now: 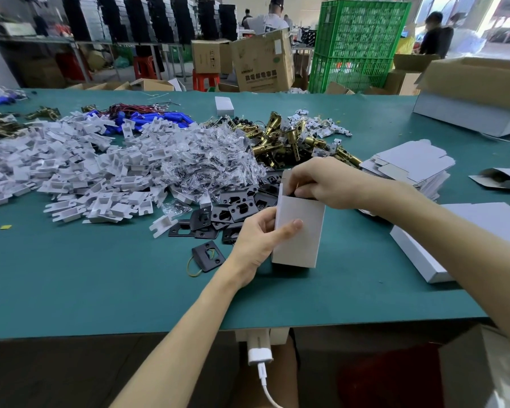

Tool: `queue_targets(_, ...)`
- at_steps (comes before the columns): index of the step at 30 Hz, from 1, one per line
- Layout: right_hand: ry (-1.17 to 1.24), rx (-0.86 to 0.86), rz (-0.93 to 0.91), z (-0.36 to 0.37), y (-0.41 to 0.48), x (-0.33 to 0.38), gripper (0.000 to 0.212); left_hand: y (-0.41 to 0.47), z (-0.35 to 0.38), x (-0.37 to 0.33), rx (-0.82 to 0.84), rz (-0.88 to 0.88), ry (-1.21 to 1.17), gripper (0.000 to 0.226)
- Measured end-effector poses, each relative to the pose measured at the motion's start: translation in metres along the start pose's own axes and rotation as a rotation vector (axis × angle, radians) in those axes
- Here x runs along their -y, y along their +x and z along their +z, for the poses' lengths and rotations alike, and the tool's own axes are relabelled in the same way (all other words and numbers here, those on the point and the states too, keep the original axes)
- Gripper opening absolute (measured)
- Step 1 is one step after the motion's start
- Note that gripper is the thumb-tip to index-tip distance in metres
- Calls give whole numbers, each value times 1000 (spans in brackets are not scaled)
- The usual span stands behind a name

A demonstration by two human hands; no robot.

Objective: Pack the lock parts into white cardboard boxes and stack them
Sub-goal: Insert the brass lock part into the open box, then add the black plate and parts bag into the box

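A small white cardboard box stands upright on the green table, its top open. My left hand grips its left side, thumb across the front face. Over the open top, my right hand has its fingers curled, pushing something dark into the box; the part itself is mostly hidden. Behind the box lie black strike plates, brass latch bolts, bagged screws and white plastic pieces.
Flat white box blanks are stacked at the right, with a closed white box under my right forearm. A lone black plate with a yellow rubber band lies left of my left wrist. Blue batteries sit far back.
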State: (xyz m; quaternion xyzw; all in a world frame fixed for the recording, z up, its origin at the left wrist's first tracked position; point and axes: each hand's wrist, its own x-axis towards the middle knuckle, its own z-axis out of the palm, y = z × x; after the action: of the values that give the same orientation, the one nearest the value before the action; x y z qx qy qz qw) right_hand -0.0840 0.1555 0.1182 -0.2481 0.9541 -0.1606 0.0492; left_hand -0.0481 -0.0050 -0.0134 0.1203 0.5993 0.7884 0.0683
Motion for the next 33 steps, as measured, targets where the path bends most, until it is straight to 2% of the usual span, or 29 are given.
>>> queue_targets(3,-48,57,22,1,0,4,29,0,0,0,6,2,-1,33)
queue_targets(6,-74,91,72,1,2,7,25,-1,0,-1,-2,2,-1,34)
queue_targets(10,-59,71,117,5,1,4,23,0,0,1,-19,0,13,27)
queue_targets(14,-12,-7,99,8,-2,5,23,1,0,2,-22,2,20,28)
queue_targets(18,-70,-83,50,10,-5,13,22,1,0,3,-43,-6,30,28)
queue_targets(24,-82,-358,84,1,12,34,26,5,-3,7,-45,-12,33,31)
queue_targets(28,-64,-290,-7,31,39,65,28,6,-3,8,-63,-4,110,31)
queue_targets(33,-175,-13,-11,89,104,87,35,3,-1,8,-106,47,242,17)
